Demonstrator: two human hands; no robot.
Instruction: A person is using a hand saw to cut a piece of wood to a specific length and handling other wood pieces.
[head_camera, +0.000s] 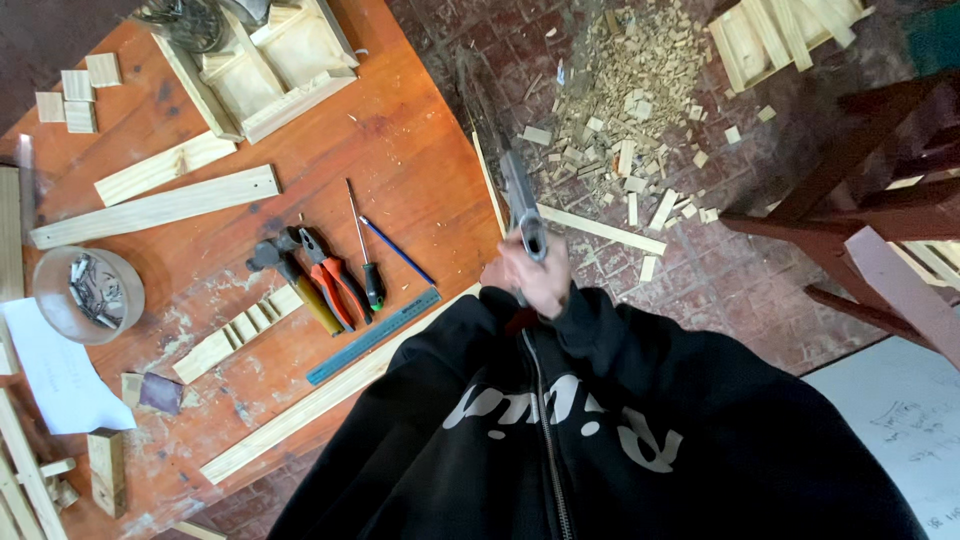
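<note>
Your reddish wooden workbench (400, 170) filled the left of the view, and the brick floor (740, 270) lay to its right, with a heap of wood offcuts and chips (625, 90) scattered across it. Your black zipped hoodie (600, 430) covered the bottom of the frame. At the top of the bench stood a small pale wooden frame (275, 65), and below it lay a long pale batten (155, 208) with a shorter one (165, 167) above it. A further long strip (310, 405) ran along the bench's near edge. Left of these sat a round clear tub of nails (88, 293) beside a sheet of white paper (55, 375). Mid-bench lay a hammer (295, 280), red-handled pliers (335, 275), a green-handled screwdriver (365, 250), a blue pencil (398, 252) and a blue-grey steel ruler (375, 335), all close together but apart from your hands. Just off the bench's right edge, at chest height, your hands were bunched together: your right hand (545, 280) was closed around the lower end of a grey metal tool (522, 205), blurred, that pointed away from you over the floor. Your left hand (495, 275) sat touching it on the bench side, mostly hidden, so I cannot tell whether it was gripping.
</note>
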